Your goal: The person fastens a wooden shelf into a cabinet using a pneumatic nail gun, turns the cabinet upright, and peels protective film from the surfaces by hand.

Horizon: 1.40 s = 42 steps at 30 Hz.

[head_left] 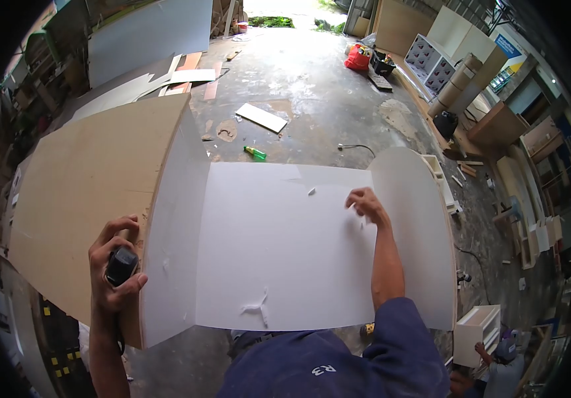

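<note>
My left hand (116, 265) is wrapped round a black, palm-sized, rounded object (121, 265) at the edge of the brown-backed board (93, 179); its exact kind is unclear. My right hand (365, 204), slightly blurred, is over the right part of the white panel (279, 245) with its fingers loosely apart and nothing visible in them. The panel runs between the upright board on the left and a round-topped white side (411, 232) on the right. Crossed white scraps (257, 309) lie near the panel's front edge, and a small white piece (311, 192) lies farther back.
Beyond the panel, a green bottle (255, 153) and a white board (261, 118) lie on the concrete floor. A cable (358, 147) stretches near the right side. A red bag (357, 58) stands farther back. At lower right, another person (503, 361) is beside a white cabinet (474, 335).
</note>
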Available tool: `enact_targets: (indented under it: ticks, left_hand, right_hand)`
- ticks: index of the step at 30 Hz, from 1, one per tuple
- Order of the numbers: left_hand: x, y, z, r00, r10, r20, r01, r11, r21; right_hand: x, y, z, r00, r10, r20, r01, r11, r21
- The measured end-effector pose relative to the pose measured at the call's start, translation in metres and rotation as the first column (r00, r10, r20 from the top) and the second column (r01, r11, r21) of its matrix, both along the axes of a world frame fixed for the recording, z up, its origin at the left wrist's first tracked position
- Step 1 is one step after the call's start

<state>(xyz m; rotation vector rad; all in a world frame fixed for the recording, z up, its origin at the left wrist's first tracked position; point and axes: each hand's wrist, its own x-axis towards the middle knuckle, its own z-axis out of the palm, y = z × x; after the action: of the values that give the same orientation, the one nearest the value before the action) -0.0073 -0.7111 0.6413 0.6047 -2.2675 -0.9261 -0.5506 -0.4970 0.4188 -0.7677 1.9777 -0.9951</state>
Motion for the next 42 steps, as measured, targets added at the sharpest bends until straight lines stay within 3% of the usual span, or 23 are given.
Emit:
enact_targets:
  ticks: [2,3,4,5,6,8,11,12,14,21,23,30,33,37,39,40,42]
  left_hand:
    - [-0.001,0.002,0.0,1.0,0.002,-0.004,-0.002,1.0,0.005]
    - [-0.003,0.003,0.002,1.0,0.004,-0.004,-0.004,1.0,0.01]
    - [-0.003,0.003,0.004,1.0,0.009,-0.001,-0.008,1.0,0.012]
    - [-0.003,0.004,0.005,1.0,0.011,0.008,-0.011,1.0,0.006]
    - [-0.004,0.003,0.005,1.0,0.007,0.006,-0.007,1.0,0.001]
    - [-0.003,0.003,0.005,1.0,0.004,0.009,-0.004,1.0,-0.011]
    - [-0.003,0.003,0.003,1.0,-0.006,-0.003,0.006,1.0,-0.008]
    - [-0.003,0.003,0.003,1.0,-0.005,-0.006,0.005,1.0,-0.01]
    - [-0.002,0.002,0.002,1.0,0.001,-0.005,-0.001,1.0,-0.016]
    - [0.0,-0.002,-0.001,1.0,-0.024,-0.008,0.024,0.999,-0.029]
    - [-0.001,-0.003,0.0,0.999,-0.034,0.015,0.035,0.997,-0.063]
    - [-0.001,-0.002,0.0,0.999,-0.004,0.042,0.006,0.999,-0.046]
    - [0.001,-0.003,0.0,0.998,-0.002,0.057,0.005,0.998,-0.061]
    - [0.0,-0.002,0.0,0.997,-0.011,0.07,0.016,0.997,-0.069]
    - [0.0,-0.004,-0.001,0.997,0.008,0.073,-0.003,0.998,-0.066]
    - [0.0,-0.004,0.0,0.997,0.003,0.072,0.002,0.998,-0.07]
    - [-0.001,-0.002,0.002,0.998,-0.011,0.064,0.015,0.998,-0.061]
  right_hand:
    - [0.028,0.0,0.011,0.953,0.164,0.254,-0.134,0.982,-0.13]
    - [0.031,-0.005,0.001,0.951,0.168,0.258,-0.137,0.982,-0.134]
    - [0.035,-0.015,-0.015,0.986,0.054,-0.156,-0.078,0.985,-0.155]
    - [0.038,-0.023,-0.028,0.839,-0.085,-0.537,-0.028,0.98,-0.199]
    - [0.044,-0.033,-0.032,0.843,-0.088,-0.53,-0.026,0.978,-0.205]
    - [0.056,-0.062,-0.038,0.794,-0.298,-0.53,0.121,0.932,-0.343]
    - [0.084,-0.103,-0.045,0.763,-0.257,-0.593,0.159,0.964,-0.213]
    - [0.094,-0.114,-0.046,0.693,-0.194,-0.695,0.148,0.981,-0.126]
    - [0.112,-0.133,-0.05,0.626,-0.241,-0.742,0.27,0.959,-0.084]
    - [0.126,-0.161,-0.061,0.588,-0.319,-0.743,0.397,0.914,-0.078]
    - [0.142,-0.167,-0.06,0.482,-0.359,-0.799,0.534,0.844,-0.057]
    - [0.178,-0.198,-0.054,0.428,-0.528,-0.733,0.737,0.674,-0.055]
    - [0.18,-0.203,-0.06,0.372,-0.559,-0.741,0.717,0.68,-0.153]
    - [0.181,-0.2,-0.06,0.372,-0.557,-0.743,0.713,0.684,-0.155]
    - [0.181,-0.195,-0.047,0.529,-0.501,-0.685,0.652,0.757,-0.05]
    - [0.181,-0.193,-0.046,0.526,-0.506,-0.684,0.655,0.754,-0.054]
    - [0.182,-0.192,-0.051,0.424,-0.662,-0.618,0.662,0.693,-0.287]
